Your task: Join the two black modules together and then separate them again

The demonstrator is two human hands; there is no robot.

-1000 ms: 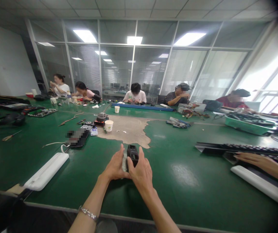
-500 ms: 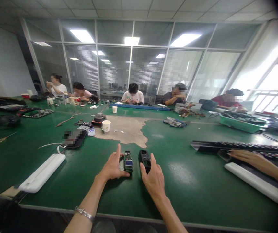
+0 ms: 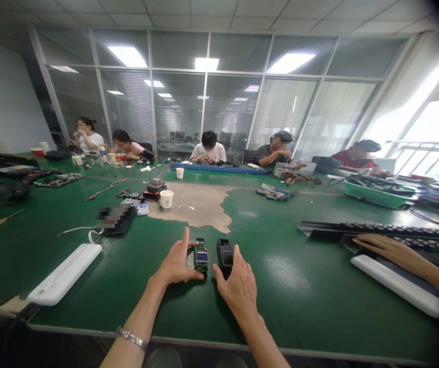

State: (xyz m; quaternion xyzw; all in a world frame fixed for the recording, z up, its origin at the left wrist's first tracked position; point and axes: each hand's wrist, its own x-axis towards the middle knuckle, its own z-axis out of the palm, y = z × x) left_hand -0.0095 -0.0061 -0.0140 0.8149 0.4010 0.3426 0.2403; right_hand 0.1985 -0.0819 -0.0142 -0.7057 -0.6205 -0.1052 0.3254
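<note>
My left hand (image 3: pixel 177 263) lies at the left of a small green circuit board (image 3: pixel 201 258) with a little dark blue screen. Its thumb and index finger are spread apart, the thumb reaching close to the board's near end; whether it touches cannot be made out. A narrow black plastic housing (image 3: pixel 225 253) with openings on its face sits on the table a short way right of the board. Beside the housing's right and near end is my right hand (image 3: pixel 238 281), thumb and fingers apart, partly covering it. Neither hand grips anything.
On the left, a white power strip (image 3: pixel 66 273) lies near a dark device (image 3: pixel 115 220). Paper cups (image 3: pixel 166 198) stand farther back. At right, another person's hand (image 3: pixel 384 245) rests by long black rails (image 3: pixel 330 230) and a white bar (image 3: pixel 399 286). Several people sit opposite.
My right hand has shifted slightly left and nearer to me, its thumb slipping down off the housing's side toward its near end. My left hand has stayed by the circuit board.
</note>
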